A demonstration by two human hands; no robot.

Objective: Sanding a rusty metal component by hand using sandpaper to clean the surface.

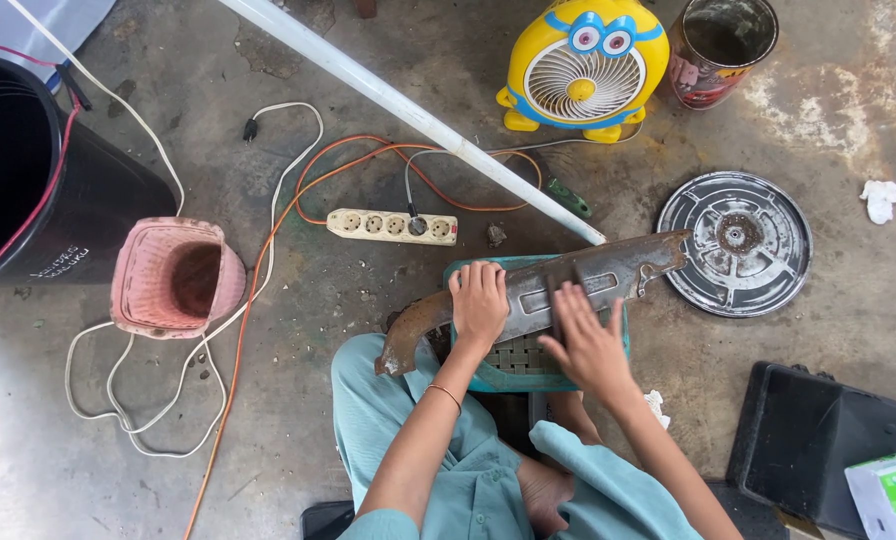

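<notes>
- Left hand: fingers curled over long rusty metal guard, gripping.
- Right hand: fingers spread flat, pressing guard.
- Guard lies across teal basket on floor.

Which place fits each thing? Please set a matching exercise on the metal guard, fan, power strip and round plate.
Things:
1. rusty metal guard
2. yellow fan
3. power strip
4. round metal plate

Places:
A. floor, left of the teal stool
B. under both hands, left hand and right hand
C. floor, right of the guard's tip
D. top, beside a can

Pairs: 1-B, 2-D, 3-A, 4-C
</notes>
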